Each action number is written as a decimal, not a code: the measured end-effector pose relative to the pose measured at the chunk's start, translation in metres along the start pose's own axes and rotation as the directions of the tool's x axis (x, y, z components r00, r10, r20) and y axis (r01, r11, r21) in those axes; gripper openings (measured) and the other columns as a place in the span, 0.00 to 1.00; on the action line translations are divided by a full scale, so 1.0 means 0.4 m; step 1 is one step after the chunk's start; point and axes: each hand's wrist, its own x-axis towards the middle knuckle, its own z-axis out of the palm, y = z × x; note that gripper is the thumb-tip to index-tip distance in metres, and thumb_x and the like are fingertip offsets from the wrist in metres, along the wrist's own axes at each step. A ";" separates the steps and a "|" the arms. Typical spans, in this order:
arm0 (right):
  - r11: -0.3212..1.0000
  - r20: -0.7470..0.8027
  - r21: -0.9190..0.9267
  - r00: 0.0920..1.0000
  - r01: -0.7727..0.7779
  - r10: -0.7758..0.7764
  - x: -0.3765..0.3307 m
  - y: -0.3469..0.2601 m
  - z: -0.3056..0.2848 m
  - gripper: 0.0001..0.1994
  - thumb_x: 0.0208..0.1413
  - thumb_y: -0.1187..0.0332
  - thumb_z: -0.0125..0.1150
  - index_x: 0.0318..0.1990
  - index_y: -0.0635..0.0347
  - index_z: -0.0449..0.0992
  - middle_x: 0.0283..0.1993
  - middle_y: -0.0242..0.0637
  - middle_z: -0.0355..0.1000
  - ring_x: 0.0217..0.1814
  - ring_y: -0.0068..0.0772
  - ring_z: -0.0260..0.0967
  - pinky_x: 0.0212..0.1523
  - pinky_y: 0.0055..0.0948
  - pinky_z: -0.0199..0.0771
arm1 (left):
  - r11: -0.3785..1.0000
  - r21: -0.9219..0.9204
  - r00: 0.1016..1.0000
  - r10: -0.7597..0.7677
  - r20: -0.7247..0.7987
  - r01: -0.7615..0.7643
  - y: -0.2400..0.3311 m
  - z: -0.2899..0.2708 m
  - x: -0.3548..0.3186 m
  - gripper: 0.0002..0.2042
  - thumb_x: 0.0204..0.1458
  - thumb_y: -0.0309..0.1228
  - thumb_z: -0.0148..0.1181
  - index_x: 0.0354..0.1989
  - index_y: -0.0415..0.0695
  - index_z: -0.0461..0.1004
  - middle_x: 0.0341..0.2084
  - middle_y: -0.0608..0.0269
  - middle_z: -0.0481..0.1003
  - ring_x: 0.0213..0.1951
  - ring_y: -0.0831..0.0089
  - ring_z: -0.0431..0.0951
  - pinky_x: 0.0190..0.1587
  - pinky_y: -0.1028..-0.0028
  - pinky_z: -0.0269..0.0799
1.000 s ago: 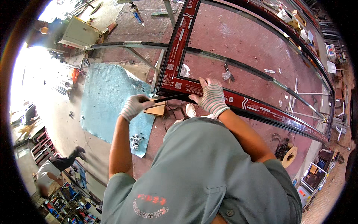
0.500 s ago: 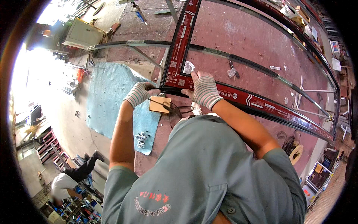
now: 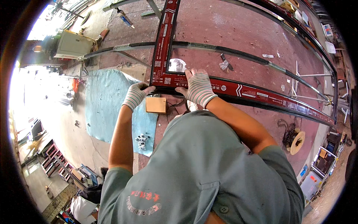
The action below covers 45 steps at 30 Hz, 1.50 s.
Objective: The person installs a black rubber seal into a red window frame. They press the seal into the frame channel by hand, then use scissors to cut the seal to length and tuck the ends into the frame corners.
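A large dark window frame wrapped in red protective film lies flat above the reddish floor. My left hand, in a striped knit glove, touches the outer corner of the frame from the left. My right hand, gloved the same way, presses flat on the top of the near rail just right of that corner. Neither hand holds a tool. A small tan wooden block sits just below the corner, between my forearms. My grey-green shirt hides the floor below.
A blue tarp with a small pile of metal fittings lies at left. Metal support rails run under the frame. A cable spool sits at right, a white box at upper left, and another person crouches at lower left.
My hands have stayed at the frame corner while the view shifted slightly. The left hand has moved from the wooden block area up onto the corner's edge. The person at lower left has shifted.
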 end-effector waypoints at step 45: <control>0.981 -0.127 -0.097 0.979 -0.170 0.157 -0.175 0.181 -0.037 0.47 0.49 0.36 0.65 0.64 0.68 0.66 0.61 0.51 0.67 0.68 0.50 0.61 0.76 0.51 0.45 | 0.992 0.096 0.996 -0.083 0.011 0.082 0.026 -0.011 0.011 0.17 0.54 0.42 0.71 0.31 0.36 0.80 0.23 0.67 0.76 0.27 0.78 0.68 0.33 0.73 0.68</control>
